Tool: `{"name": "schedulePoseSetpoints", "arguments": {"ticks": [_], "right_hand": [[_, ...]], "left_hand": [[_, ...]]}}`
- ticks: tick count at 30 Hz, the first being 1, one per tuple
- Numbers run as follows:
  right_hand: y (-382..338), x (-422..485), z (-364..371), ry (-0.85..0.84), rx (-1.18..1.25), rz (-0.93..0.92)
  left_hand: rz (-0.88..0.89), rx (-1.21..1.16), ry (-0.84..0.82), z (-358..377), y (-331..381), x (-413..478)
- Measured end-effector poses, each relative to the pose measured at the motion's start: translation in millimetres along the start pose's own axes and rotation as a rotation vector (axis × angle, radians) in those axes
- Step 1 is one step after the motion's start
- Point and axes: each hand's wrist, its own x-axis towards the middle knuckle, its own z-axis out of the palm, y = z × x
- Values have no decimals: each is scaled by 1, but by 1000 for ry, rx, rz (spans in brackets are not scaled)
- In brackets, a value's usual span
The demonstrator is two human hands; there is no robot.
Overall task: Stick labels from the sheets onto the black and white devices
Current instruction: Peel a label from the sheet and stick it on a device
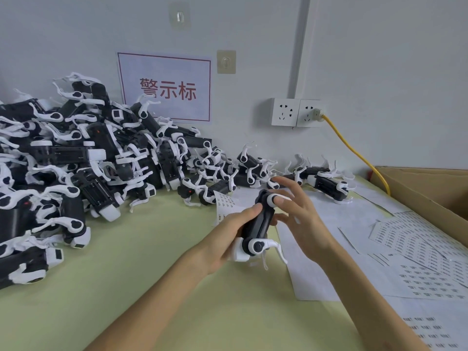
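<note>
1. One black and white device (255,224) is held just above the green table (152,287). The left hand (225,239) wraps round its body, grasping it.
2. The right hand (301,219), just right of the device, is released, fingers spread. One fingertip (280,200) presses the device's white far end.
3. Left of the device lies one big pile (76,160) of like devices, too tangled to count. A looser row (326,183) runs behind the device along the wall.
4. Right of the device lie overlapping label sheets (417,249), at least five. One curled sheet (225,205) sits just behind it.
5. Far right of the device stands one cardboard box (430,188).
6. Above and behind the device are one red-lettered sign (164,87), two sockets (296,112), one yellow cable (354,150) and two wall hooks (226,61).
</note>
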Motion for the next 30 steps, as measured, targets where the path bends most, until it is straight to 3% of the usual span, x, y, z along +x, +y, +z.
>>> {"name": "schedulePoseSetpoints", "arguments": {"ticks": [5,9,12,17,30], "right_hand": [[5,4,-2,200,-14,-87],[0,7,-10,390,197,-85],[-3,6,-13,303,274,-38],[2,5,1,97,-7,-35],[10,1,13,110,-407,-140]], "left_hand": [[-92,-117,140,-1,-4,5],[-15,-164,206,-4,-6,7],[39,-109,192,-4,-2,4],[124,-124,224,-2,-2,5],[133,100,291,0,-10,8]]}}
